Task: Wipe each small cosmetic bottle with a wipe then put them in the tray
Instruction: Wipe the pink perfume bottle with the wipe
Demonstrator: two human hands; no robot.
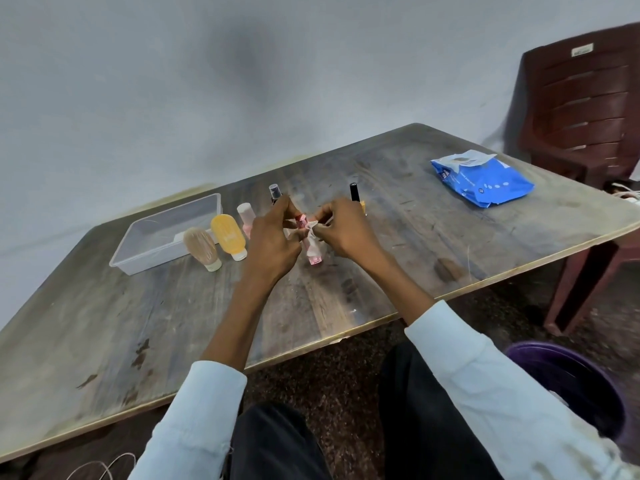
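In the head view, the left hand [273,237] held the pink bottle [309,242] near its cap end, the fingers curled round the upper part, so this grip was closed on the bottle; the right hand [341,230] pinched a white wipe [313,245] that was wrapped around the body of the same bottle, so this grip was closed on the wipe and pressed it against the bottle; the bottle was lifted a little above the table [346,299], between both hands, with its long axis running from the cap, far from the person, to the base, nearer to the person and lower; the clear tray [166,233] lay to the left of the hands, beyond the left hand, with its inside apparently without bottles; between the hands and the tray stood a beige bottle [204,249], a yellow bottle [228,237] and a pale pink bottle [246,220], all just beside the tray's near wall; a spray bottle [275,194] with a dark top and a black-capped bottle [354,195] stood behind the hands; the blue wipe pack [481,180] lay well apart on the right; in my judgement the wiping was in hand, and the left hand, being nearer to the tray, was the better one to carry the bottle over the standing bottles into it.
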